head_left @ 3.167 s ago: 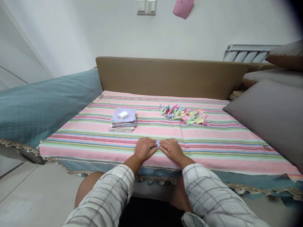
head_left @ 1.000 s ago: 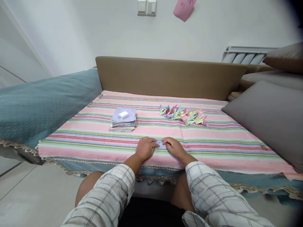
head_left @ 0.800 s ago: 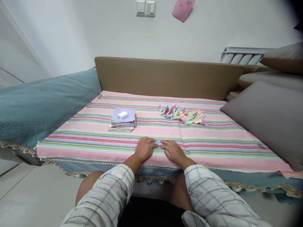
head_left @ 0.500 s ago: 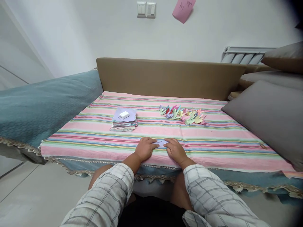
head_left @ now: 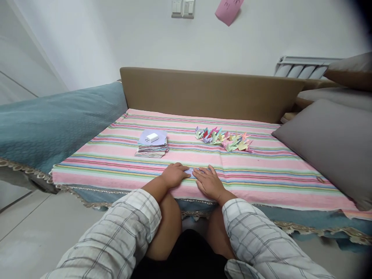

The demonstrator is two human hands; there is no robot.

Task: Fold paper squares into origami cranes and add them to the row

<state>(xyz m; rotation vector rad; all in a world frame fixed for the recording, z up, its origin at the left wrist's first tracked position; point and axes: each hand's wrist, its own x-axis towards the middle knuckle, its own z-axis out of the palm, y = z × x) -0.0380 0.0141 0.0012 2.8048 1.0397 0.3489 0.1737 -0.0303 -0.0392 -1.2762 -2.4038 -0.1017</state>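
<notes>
A small folded piece of light purple paper lies on the striped cloth near the front edge, mostly covered by my fingers. My left hand grips its left end, thumb and forefinger closed on it. Flat over the right part rests my right hand, fingers stretched out and somewhat spread. Beyond the hands, to the left, stands a stack of square paper sheets with a white plug adapter on top. Farther back to the right sits a cluster of several colourful folded paper cranes.
A grey cushion takes up the right end of the seat, with more cushions behind it. The brown backrest closes off the far side. At the left is an armrest under a blue cover.
My right hand has gone from pinching the paper's right end to lying flat over it with fingers spread. Less of the paper shows, and my left hand has shifted slightly left.
</notes>
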